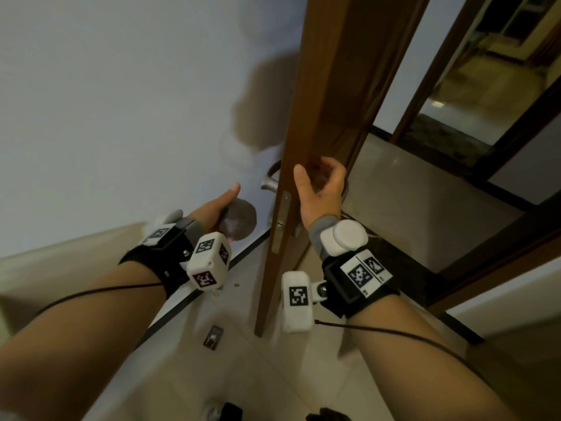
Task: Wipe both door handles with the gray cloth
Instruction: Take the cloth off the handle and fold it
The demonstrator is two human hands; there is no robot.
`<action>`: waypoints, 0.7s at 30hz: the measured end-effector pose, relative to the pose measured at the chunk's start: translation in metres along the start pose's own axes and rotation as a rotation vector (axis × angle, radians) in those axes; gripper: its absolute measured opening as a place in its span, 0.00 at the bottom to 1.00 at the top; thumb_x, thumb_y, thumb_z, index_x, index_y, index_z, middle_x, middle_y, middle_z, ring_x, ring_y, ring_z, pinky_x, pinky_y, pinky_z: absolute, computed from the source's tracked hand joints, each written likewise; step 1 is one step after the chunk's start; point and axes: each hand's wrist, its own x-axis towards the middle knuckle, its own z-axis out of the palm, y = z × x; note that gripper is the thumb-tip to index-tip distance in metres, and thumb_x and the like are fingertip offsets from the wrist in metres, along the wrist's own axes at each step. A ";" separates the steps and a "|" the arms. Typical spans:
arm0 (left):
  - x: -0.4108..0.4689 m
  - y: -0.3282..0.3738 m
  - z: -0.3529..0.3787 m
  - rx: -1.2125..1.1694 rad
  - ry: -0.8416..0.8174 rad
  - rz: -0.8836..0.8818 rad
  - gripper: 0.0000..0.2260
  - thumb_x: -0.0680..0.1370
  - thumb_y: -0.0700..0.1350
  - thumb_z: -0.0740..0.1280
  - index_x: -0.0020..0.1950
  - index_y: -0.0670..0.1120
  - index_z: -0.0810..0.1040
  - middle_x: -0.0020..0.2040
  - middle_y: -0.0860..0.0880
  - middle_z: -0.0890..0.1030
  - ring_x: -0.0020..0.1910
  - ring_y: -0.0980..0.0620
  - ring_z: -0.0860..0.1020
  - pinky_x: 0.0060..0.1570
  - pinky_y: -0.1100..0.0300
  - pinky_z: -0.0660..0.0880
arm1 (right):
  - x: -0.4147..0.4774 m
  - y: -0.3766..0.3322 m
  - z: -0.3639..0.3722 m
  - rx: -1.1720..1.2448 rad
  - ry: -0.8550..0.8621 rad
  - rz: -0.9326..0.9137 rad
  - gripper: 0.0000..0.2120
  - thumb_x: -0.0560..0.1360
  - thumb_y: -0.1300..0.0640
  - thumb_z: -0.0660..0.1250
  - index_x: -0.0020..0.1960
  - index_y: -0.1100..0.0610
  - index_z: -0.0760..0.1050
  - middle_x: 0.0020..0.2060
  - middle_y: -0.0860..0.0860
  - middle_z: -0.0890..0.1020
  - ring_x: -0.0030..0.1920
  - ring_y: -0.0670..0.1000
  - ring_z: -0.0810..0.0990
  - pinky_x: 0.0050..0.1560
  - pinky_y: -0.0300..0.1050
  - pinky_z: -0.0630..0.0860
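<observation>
Nearest the camera, two bare forearms are reaching forward, each wearing a black wrist strap with white marker cubes and a thin cable trailing back. All places here are given from the brown door (306,117), which is standing open edge-on.

The left hand (217,208) is hovering just left of the door edge, its fingers curled shut around the gray cloth (238,221), which is bunched into a ball. The cloth is sitting below and slightly left of the near door handle (271,177), close to it but not touching. The right hand (321,183) is reaching around the right side of the door edge, thumb up and fingers half curled and loosely spread; it seems to be cupping something round and dark there, probably the far handle, but what it is touching is hidden, so I cannot tell whether it is gripping.

The wiping does not look begun. Several things could be going wrong from here. With the cloth balled so tightly, only a small patch would be meeting the metal, leaving parts of the lever unwiped. If the right hand is not steadying the door, pressure from the cloth could be swinging it toward the white wall (121,101) behind. The trailing cable could be snagging on the latch plate (280,223). On the floor, a small dark object (213,337) is lying near the foot of the door, where a step could be catching it.
</observation>
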 end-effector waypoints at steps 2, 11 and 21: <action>-0.001 0.009 -0.011 0.035 -0.011 0.001 0.15 0.75 0.55 0.65 0.38 0.43 0.76 0.25 0.49 0.82 0.29 0.52 0.80 0.39 0.59 0.76 | 0.006 0.000 0.016 0.002 -0.007 0.005 0.31 0.61 0.40 0.70 0.60 0.49 0.66 0.61 0.57 0.73 0.59 0.55 0.76 0.58 0.51 0.77; 0.037 0.042 -0.077 0.205 0.061 -0.058 0.07 0.78 0.41 0.59 0.45 0.40 0.75 0.24 0.46 0.82 0.22 0.51 0.80 0.22 0.66 0.74 | 0.036 0.019 0.094 -0.062 0.061 0.013 0.29 0.68 0.48 0.71 0.64 0.55 0.65 0.58 0.51 0.68 0.59 0.57 0.74 0.59 0.52 0.76; 0.103 0.034 -0.100 0.202 0.046 -0.057 0.09 0.75 0.39 0.65 0.54 0.41 0.77 0.63 0.35 0.76 0.62 0.35 0.75 0.65 0.39 0.69 | 0.053 0.061 0.111 -0.194 0.258 0.098 0.31 0.68 0.45 0.71 0.64 0.57 0.65 0.62 0.57 0.69 0.59 0.59 0.74 0.58 0.56 0.76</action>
